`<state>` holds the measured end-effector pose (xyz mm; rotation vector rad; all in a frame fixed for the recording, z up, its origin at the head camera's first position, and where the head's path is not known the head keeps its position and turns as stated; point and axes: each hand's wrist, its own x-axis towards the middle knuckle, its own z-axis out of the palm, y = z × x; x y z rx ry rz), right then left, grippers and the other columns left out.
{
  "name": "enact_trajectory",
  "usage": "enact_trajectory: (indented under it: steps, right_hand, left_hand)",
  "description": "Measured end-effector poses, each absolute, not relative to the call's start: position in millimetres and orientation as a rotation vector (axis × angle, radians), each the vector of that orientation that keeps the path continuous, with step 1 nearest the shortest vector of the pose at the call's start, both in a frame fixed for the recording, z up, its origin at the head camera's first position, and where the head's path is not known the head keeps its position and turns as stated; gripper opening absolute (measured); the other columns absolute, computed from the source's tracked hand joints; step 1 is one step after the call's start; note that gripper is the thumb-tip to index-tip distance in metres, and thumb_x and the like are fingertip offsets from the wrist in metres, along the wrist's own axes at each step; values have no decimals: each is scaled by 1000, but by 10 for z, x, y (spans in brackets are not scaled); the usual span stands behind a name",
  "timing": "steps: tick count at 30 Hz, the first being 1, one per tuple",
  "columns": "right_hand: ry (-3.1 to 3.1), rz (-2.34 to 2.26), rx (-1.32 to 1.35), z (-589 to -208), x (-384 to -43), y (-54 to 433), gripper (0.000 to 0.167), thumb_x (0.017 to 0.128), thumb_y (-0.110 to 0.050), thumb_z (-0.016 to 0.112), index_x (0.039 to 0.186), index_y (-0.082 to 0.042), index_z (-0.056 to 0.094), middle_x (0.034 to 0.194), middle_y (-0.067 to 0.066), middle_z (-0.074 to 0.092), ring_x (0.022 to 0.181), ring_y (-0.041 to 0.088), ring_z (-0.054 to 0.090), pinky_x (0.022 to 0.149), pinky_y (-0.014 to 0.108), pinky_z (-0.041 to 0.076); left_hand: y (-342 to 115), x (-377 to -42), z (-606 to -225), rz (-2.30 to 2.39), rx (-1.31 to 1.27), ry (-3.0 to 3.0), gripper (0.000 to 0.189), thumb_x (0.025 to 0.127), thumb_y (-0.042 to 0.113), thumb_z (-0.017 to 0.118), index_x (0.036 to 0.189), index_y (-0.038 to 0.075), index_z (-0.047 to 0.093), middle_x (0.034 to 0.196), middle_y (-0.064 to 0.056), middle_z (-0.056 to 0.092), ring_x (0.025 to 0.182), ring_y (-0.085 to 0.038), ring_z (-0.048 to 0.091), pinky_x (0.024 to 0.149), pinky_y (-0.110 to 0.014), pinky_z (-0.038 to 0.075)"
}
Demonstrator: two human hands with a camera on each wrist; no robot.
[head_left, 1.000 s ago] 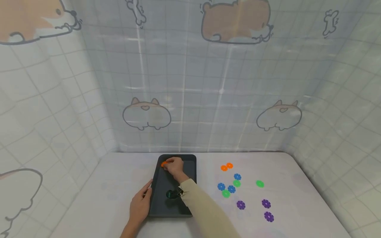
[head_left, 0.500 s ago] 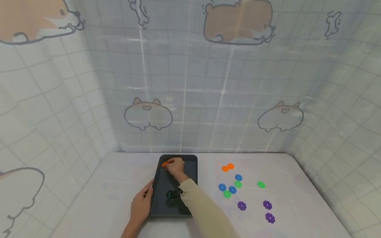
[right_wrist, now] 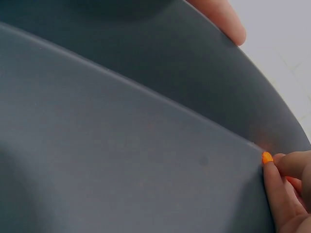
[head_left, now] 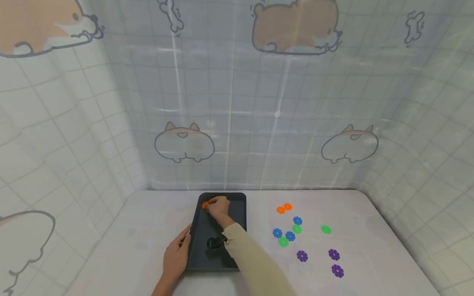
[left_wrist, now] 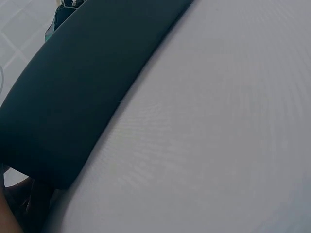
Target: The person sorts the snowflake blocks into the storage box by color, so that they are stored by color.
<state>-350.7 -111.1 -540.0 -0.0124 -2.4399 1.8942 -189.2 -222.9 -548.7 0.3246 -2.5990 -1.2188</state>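
Note:
My right hand [head_left: 219,207] is inside the dark grey rectangular tray [head_left: 211,222], near its far left corner. It pinches an orange notched plastic disc [right_wrist: 267,157] between thumb and fingers, close to the tray's wall. Part of another orange area shows among those fingers in the right wrist view, too covered to make out. Against the tray's left outer side lies my left hand [head_left: 175,255], its fingers fairly straight. One left fingertip [right_wrist: 233,31] touches the rim in the right wrist view. In the left wrist view that hand is mostly dark and cut off.
Right of the tray, loose notched discs lie on the white table: orange [head_left: 281,210], blue [head_left: 277,233], green [head_left: 326,229] and purple [head_left: 334,254] ones. Pale sheeting [head_left: 244,156] with dog drawings encloses the back and sides. A dark wrist device [head_left: 214,242] sits under the right wrist.
Both hands stay almost in place, the right still pinching the orange disc in the tray's far left corner. The whole head view shifts slightly.

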Motion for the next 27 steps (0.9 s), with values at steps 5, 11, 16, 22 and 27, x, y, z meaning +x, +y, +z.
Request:
enact_trajectory:
  steps: [5, 11, 16, 22, 27]
  right_hand:
    - [-2428, 1870, -16, -5410, -3509, -1075, 10, 72, 3, 79, 81, 1, 74, 67, 5, 67, 51, 12, 65, 49, 25, 51]
    - [-2437, 1880, -21, -5405, -3489, -1041, 9, 72, 3, 78, 80, 1, 75, 68, 5, 67, 52, 13, 65, 49, 25, 51]
    - [-2423, 1998, 43, -5398, -3498, -971, 10, 76, 4, 76, 85, 2, 75, 73, 7, 67, 57, 15, 67, 53, 26, 53]
    - [-2512, 2064, 296, -5209, -3507, -703, 20, 83, -1, 74, 102, 6, 72, 84, 9, 70, 67, 18, 69, 62, 31, 55]
    - [-2626, 1991, 467, -4956, -3545, -419, 27, 87, -5, 72, 110, 8, 68, 87, 8, 70, 68, 19, 69, 66, 36, 56]
  left_hand:
    - [-2195, -1900, -5507, -1232, 333, -2600, 41, 105, 31, 43, 143, 20, 52, 123, -13, 64, 96, -24, 62, 80, -43, 45]
    - [-2184, -1894, -5529, -1229, 333, -2601, 40, 104, 30, 43, 142, 20, 52, 123, -14, 64, 97, -25, 62, 79, -44, 45]
    - [-2191, -1889, -5518, -1223, 333, -2621, 41, 104, 31, 43, 143, 20, 52, 124, -14, 63, 97, -25, 62, 78, -44, 45]
    - [-2203, -1889, -5472, -1222, 331, -2613, 40, 104, 31, 44, 142, 20, 52, 126, -15, 62, 93, -23, 62, 76, -42, 45]
    - [-2219, -1894, -5462, -1223, 338, -2605, 41, 105, 28, 43, 143, 18, 51, 128, -17, 61, 101, -29, 61, 83, -50, 44]
